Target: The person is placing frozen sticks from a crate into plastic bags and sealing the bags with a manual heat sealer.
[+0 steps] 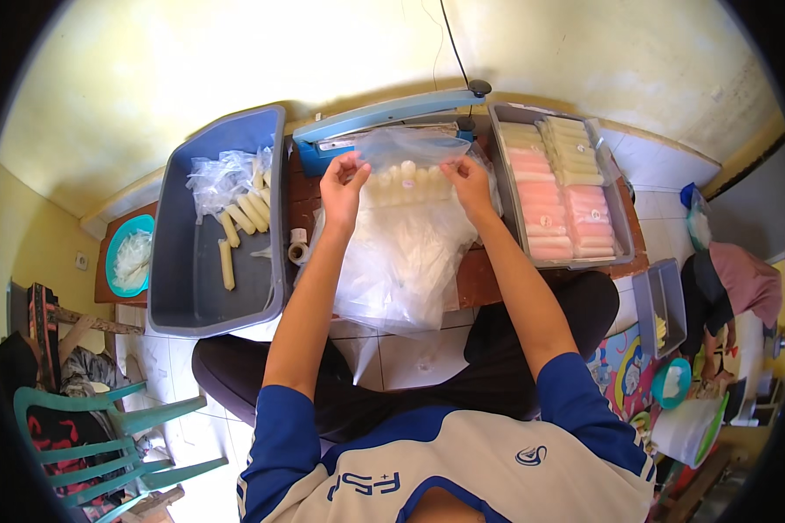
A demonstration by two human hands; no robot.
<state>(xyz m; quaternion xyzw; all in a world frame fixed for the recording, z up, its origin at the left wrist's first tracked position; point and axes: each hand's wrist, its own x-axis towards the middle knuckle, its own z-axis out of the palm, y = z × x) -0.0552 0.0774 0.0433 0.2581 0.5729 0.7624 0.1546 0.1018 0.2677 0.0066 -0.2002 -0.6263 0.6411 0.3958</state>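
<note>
A clear plastic bag (419, 150) lies before me with a row of pale cream tube-shaped sticks (406, 185) inside it. My left hand (344, 187) pinches the left corner of its upper end, and my right hand (469, 185) pinches the right corner. Under it spreads a stack of empty clear bags (401, 261). Just beyond my hands stands a blue impulse sealer (392, 112), its long arm raised and the upper edge of the bag in front of it.
To the left, a grey tub (209, 305) holds loose cream sticks and crumpled plastic. A roll of labels (298, 253) sits beside it. On the right, a grey crate (624, 253) holds packs of pink and cream sticks. Farther right, another person (733, 288) bends near a grey bin (663, 296).
</note>
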